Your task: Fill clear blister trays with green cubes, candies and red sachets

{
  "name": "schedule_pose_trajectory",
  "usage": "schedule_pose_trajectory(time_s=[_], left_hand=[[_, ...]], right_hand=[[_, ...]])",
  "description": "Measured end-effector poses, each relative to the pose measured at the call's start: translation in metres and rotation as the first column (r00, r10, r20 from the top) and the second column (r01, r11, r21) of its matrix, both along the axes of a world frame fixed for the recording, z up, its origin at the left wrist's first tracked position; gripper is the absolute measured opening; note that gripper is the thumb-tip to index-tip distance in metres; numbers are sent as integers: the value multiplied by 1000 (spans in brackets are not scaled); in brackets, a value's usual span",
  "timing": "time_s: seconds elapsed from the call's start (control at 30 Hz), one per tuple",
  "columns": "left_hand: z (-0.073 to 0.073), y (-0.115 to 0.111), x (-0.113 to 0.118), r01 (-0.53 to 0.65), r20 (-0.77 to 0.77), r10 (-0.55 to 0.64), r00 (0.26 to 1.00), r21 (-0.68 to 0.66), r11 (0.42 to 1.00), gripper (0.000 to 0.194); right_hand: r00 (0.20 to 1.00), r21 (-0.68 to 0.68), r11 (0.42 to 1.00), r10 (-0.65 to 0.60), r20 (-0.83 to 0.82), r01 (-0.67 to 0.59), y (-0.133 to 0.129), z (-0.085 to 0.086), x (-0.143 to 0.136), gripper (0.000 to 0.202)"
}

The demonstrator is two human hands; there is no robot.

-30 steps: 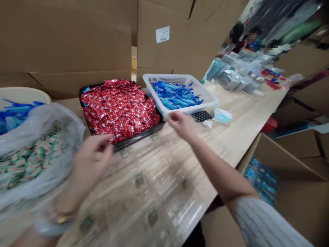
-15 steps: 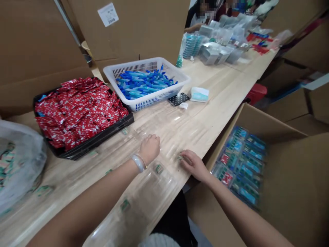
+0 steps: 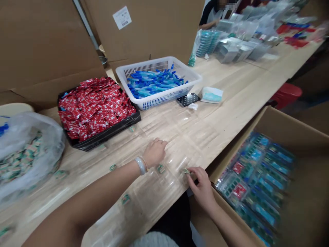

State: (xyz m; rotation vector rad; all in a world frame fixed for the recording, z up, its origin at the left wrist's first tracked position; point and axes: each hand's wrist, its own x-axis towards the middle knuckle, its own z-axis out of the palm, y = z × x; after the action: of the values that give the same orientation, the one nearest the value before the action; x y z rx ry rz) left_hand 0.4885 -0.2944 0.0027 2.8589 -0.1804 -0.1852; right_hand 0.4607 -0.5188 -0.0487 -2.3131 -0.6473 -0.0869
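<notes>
My right hand (image 3: 202, 187) pinches a small green-and-white piece (image 3: 185, 171) between thumb and fingers, low over the clear plastic trays (image 3: 140, 187) near the table's front edge. My left hand (image 3: 155, 152), with a pale bangle at the wrist, is over the trays farther in. Its fingers are curled downward, and whatever they hold is hidden. Similar small green pieces (image 3: 125, 199) sit singly in several of the see-through trays. At the left, a clear plastic bag (image 3: 55, 137) contains many more of them.
Red printed packets (image 3: 96, 106) fill a black tray (image 3: 106, 133). Behind stands a white basket (image 3: 164, 97) of blue pen-like items, beside a dotted phone (image 3: 189, 99) and a face mask (image 3: 212, 95). An open carton (image 3: 272, 115) at right contains filled packs. Another person (image 3: 212, 15) sits farther back.
The view has swung left, so the table contents appear farther right. My right hand has come nearer the front edge with the small piece; my left hand stays over the trays.
</notes>
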Motion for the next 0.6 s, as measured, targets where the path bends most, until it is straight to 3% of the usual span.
schedule_pose_trajectory(time_s=[0.13, 0.23, 0.3, 0.37, 0.43, 0.53, 0.6], left_hand=[[-1, 5, -7, 54, 26, -56, 998, 60, 997, 19], [-1, 12, -6, 73, 55, -75, 996, 33, 997, 17], [2, 21, 2, 46, 94, -46, 995, 1, 999, 16], [3, 33, 16, -32, 152, 36, 988, -23, 999, 18], [1, 47, 32, -131, 206, 135, 969, -31, 991, 21], [-10, 65, 49, -213, 223, 209, 952, -7, 977, 24], [-20, 73, 52, -214, 196, 209, 958, 4, 977, 25]], right_hand=[[999, 14, 1000, -14, 37, 13, -2, 2, -3, 13], [999, 82, 997, -17, 48, 13, -2, 25, 21, 13], [996, 134, 991, 6, 84, -18, 14, 49, 56, 13], [988, 122, 988, 78, 134, -94, 48, 69, 102, 12], [968, 37, 973, 224, 112, -229, 95, 76, 152, 12], [904, -178, 893, 426, 37, -413, 167, 62, 212, 15], [863, -338, 808, 506, -20, -482, 200, 46, 236, 19]])
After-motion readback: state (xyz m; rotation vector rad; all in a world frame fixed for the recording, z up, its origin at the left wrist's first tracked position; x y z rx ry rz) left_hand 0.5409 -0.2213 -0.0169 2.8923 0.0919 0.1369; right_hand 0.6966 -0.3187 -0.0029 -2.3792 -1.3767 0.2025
